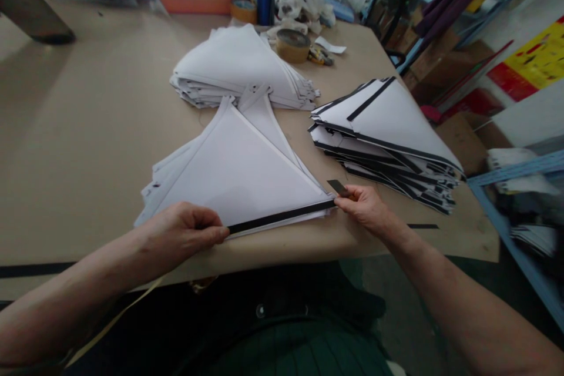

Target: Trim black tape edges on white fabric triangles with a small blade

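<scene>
Black strip (282,215) pinched at both ends – left hand (185,235), right hand (365,207) – could wrinkle or wander off the white triangle's (233,173) edge.

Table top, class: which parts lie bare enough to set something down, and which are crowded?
Bare: the wide tan stretch of the table left of the near white stack and the far white stack. A narrow strip runs between the near stack and the black-edged stack. Crowded: the far edge, with tape rolls and bags, and the front edge, where both hands press a black strip.
</scene>
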`<state>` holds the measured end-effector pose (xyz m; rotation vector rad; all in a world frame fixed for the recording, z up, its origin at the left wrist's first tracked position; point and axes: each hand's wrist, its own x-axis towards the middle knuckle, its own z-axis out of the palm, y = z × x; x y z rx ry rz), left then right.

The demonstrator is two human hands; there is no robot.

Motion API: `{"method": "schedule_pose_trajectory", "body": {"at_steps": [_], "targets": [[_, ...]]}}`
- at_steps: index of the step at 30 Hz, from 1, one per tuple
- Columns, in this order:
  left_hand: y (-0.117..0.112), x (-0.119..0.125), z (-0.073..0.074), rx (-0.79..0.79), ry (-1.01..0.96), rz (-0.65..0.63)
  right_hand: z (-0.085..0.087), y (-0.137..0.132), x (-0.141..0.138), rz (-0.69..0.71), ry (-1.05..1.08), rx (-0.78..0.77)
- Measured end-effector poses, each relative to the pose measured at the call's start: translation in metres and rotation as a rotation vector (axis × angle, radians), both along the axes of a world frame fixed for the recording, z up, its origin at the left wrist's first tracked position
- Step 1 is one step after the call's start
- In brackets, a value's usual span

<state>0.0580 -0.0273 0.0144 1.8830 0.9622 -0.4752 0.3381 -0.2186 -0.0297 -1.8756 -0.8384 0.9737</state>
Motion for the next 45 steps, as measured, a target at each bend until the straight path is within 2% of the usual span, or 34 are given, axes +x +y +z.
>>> {"method": "schedule_pose_trajectory", "body": {"at_steps": [7,15,21,23,28,31,34,39,45], "targets": [[0.001,0.001,-0.004,0.006,-0.007,-0.009,-0.006,0.002,0.002,0.039,-0.117,-0.033],[0.002,0.001,-0.004,0.024,0.016,-0.019,0.007,0.006,-0.008,0.120,-0.329,-0.133],[-0.001,0.004,-0.003,0.077,0.033,-0.072,0.009,0.006,-0.005,0.163,-0.579,-0.206],[-0.002,0.005,-0.002,0.100,0.044,-0.086,0.013,0.006,-0.003,0.147,-0.555,-0.187],[-0.003,0.006,-0.004,0.139,0.027,-0.108,0.031,0.014,-0.018,0.202,-0.263,0.050],[-0.002,0.005,-0.007,0.136,0.002,-0.101,0.035,0.026,-0.036,0.295,-0.224,0.055],[-0.001,0.003,-0.005,0.141,-0.003,-0.085,0.028,0.034,-0.047,0.399,-0.325,0.008],[0.009,-0.014,-0.002,0.117,0.013,-0.077,0.020,0.038,-0.051,0.450,-0.539,-0.070],[0.030,-0.056,-0.007,0.116,0.094,-0.035,0.021,0.038,-0.056,0.474,-0.649,-0.143]]}}
